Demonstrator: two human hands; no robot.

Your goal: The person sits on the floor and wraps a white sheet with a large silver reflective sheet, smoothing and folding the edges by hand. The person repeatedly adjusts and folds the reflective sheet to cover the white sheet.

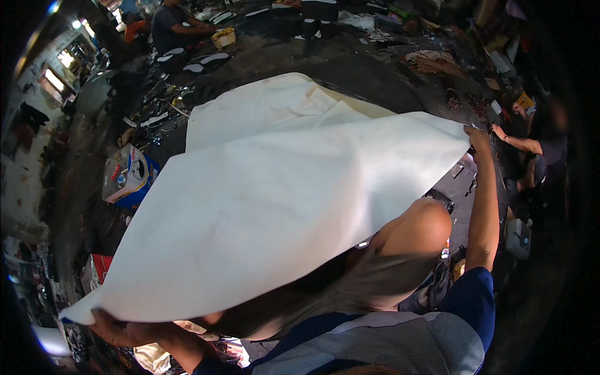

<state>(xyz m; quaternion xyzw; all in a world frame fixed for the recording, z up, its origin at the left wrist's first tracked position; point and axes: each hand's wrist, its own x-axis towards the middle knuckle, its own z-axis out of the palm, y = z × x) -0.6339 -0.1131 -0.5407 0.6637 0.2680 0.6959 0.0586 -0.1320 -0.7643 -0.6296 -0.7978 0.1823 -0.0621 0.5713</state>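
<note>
A large white sheet of flexible material (250,212) stretches across my lap, held up between both hands. At the lower left, my left hand (111,326) is closed on its near corner. Far out to the right, my right hand (479,139) grips the opposite corner with the arm extended. The far part of the sheet lies folded over itself on the floor, showing a cream-coloured underside (362,107). My bent knee (425,225) shows below its right edge. Most of the fingers of both hands are hidden by the sheet or too dark to make out.
A blue and white box (130,176) stands left of the sheet, with a red box (95,272) nearer. Scraps litter the dark floor (381,75). Another person (550,147) sits at the right; one more (175,28) works at the far left by a yellow container (223,37).
</note>
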